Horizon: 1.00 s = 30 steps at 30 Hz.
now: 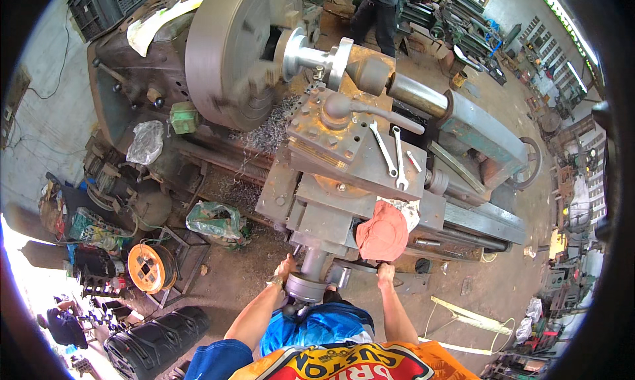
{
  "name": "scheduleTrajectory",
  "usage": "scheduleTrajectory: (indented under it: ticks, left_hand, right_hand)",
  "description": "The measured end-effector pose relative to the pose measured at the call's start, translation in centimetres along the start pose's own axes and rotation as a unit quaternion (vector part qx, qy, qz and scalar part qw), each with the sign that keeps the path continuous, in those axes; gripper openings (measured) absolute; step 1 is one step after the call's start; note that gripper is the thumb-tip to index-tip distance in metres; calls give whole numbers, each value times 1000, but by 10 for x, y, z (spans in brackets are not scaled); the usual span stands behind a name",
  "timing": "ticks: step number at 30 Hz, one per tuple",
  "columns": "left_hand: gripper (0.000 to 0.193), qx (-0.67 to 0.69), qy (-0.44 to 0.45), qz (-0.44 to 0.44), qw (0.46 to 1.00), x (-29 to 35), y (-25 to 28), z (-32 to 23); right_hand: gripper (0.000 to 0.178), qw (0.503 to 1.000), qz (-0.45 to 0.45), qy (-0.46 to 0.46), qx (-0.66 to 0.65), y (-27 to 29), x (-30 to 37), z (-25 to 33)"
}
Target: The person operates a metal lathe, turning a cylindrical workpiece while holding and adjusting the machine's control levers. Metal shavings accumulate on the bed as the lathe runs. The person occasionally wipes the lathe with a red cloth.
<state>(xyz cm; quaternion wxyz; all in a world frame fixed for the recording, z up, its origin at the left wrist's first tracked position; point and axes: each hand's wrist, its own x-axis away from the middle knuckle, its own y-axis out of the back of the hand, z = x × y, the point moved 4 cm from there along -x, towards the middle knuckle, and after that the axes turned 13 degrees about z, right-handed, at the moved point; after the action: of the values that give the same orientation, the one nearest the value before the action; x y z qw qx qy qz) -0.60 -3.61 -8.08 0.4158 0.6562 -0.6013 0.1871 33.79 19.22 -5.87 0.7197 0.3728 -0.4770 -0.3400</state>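
My left hand (285,269) is closed round a small handle beside the round cross-slide dial (306,288) at the front of the lathe carriage. My right hand (385,272) is closed on the dark rim of a handwheel (360,266), partly hidden under a pink cloth cap (383,232). Ahead, the large chuck (228,56) is smeared as if spinning, and a shiny flanged metal workpiece (309,57) runs from it towards the tailstock (486,128). A tool post (336,109) with a long lever stands close beside the workpiece. Two spanners (390,156) lie on the slide.
Metal chips (264,132) heap below the chuck. On the left floor are a plastic bag (215,221), an orange cable reel (151,269) and a black bag (157,343). A pale strip frame (473,317) lies at right. Another person (378,16) stands beyond the lathe.
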Motion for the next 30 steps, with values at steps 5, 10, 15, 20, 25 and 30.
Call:
scheduleTrajectory:
  ticks: [5,10,15,20,25,30]
  left_hand:
    - [49,-48,38,38,997,-8,4,-1]
    - [44,-71,-23,82,994,-4,16,-8]
    - [45,-41,9,16,999,-5,8,-21]
    - [48,-5,27,18,999,-33,-7,-3]
    - [54,-55,22,58,997,-70,-24,22]
    - [58,-75,17,64,995,-37,-9,1]
  right_hand:
    - [23,920,-13,-73,-384,-21,-11,-24]
    - [25,969,7,-59,-239,-26,-17,-30]
    - [22,957,37,-90,-275,-12,-6,-16]
    - [20,904,39,-179,-387,9,10,-1]
    - [20,899,59,-134,-413,4,5,-1]
    - [21,958,41,-62,-275,0,7,-9]
